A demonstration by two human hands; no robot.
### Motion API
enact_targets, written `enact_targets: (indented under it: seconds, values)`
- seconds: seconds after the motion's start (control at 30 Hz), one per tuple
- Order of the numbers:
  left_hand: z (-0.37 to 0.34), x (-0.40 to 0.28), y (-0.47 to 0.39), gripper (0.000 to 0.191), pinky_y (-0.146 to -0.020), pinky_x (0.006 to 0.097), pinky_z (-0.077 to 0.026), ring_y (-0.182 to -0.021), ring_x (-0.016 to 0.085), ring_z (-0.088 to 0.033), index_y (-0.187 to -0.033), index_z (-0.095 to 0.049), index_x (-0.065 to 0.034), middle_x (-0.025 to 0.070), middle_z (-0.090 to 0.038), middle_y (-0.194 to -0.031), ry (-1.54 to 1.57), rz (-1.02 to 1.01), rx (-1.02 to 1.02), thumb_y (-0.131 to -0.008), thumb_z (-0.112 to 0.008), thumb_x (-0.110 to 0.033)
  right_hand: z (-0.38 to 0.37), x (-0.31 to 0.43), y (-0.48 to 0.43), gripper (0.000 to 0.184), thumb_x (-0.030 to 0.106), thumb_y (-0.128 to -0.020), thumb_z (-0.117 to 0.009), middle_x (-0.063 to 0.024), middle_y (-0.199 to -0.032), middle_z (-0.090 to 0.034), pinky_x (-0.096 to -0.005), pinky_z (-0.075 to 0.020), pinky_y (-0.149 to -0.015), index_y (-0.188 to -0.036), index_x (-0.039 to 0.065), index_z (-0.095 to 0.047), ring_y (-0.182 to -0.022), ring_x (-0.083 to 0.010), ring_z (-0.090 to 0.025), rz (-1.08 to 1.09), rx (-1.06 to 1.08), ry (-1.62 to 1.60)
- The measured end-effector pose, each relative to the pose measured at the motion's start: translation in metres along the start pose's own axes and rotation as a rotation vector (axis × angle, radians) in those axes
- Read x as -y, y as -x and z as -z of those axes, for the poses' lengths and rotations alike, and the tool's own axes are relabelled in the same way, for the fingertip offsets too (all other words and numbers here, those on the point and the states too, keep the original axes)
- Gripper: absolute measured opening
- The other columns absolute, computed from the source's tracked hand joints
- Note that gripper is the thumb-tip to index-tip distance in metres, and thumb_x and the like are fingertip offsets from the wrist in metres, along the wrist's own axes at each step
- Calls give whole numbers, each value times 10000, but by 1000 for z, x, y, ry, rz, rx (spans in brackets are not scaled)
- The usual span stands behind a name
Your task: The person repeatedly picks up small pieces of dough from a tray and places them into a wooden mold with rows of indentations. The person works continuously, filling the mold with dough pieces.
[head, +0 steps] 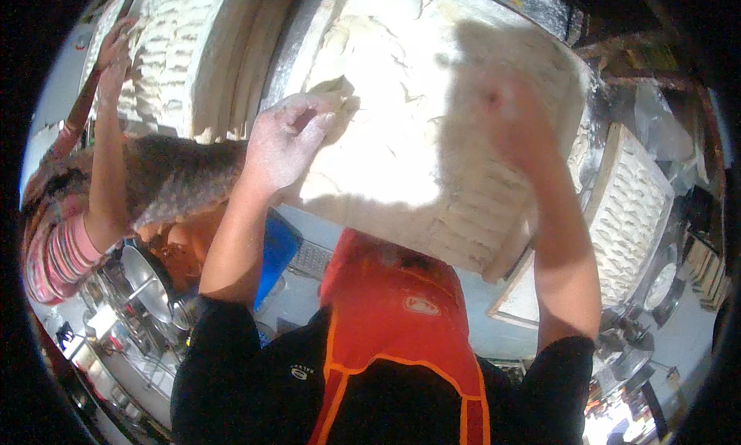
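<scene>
Before me lies a large wooden tray (501, 265) dusted with flour. Rows of shaped dough pieces (463, 228) fill its near right part, and sunlight washes out the middle. My left hand (289, 135), white with flour, is over the tray's left side. Its thumb and fingers pinch the edge of a pale dough piece (347, 104). My right hand (509, 115) is over the right side in shadow; motion blur hides its fingers and whether they hold anything.
At the left, another person's hands (113, 54) are at a second tray of dough pieces (165, 51). Another filled tray (634, 213) stands at the right. A metal pan (145, 277) and a blue container (278, 248) are lower left.
</scene>
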State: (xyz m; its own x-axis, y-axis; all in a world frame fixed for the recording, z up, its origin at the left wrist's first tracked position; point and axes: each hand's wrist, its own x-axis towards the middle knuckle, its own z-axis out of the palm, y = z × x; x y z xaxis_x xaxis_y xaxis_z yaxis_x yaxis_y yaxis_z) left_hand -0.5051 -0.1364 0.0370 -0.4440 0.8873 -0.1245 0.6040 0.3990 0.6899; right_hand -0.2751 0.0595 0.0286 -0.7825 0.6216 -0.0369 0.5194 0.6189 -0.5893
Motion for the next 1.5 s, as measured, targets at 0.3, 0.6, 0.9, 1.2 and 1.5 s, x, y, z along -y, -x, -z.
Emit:
enact_targets:
  seconds: [0.3,0.6,0.9,1.2,1.5]
  values:
    - [-26,9,59,159,-688,242,-493,-720,76,-569,-1023,-650,-10,8,-629,-799,191,53,88,-922,-629,-131,-57,26,73,266,272,-857,-599,-162,-1023,-645,-489,-518,-761,-1006,54,-629,-876,-356,-652,258,34,203]
    - [-117,20,143,315,-870,398,-519,-942,267,-646,-1148,-602,10,161,-662,-1026,1106,775,701,-925,-559,-210,-87,13,75,167,135,-842,-549,-139,-884,-630,-422,-543,-666,-961,54,-634,-791,-300,-655,158,-67,432]
    - [-175,49,180,420,-1007,492,-442,-1104,364,-591,-1203,-549,56,228,-613,-1184,2187,846,426,-913,-440,-229,-121,67,127,164,131,-783,-577,-130,-843,-621,-416,-517,-707,-898,34,-640,-783,-302,-617,360,-125,298]
    - [-171,67,172,281,-825,495,-533,-892,340,-642,-1006,-582,-3,191,-652,-953,2070,892,83,-937,-398,-204,-137,89,104,198,154,-839,-529,-167,-877,-579,-448,-502,-687,-975,42,-618,-801,-316,-599,267,-96,235]
    - [-83,93,168,278,-799,393,-562,-872,306,-644,-1054,-559,111,205,-638,-1004,1995,886,76,-917,-421,-89,-129,115,156,240,163,-861,-539,-184,-973,-601,-437,-496,-823,-1046,36,-623,-921,-351,-607,-16,29,-64]
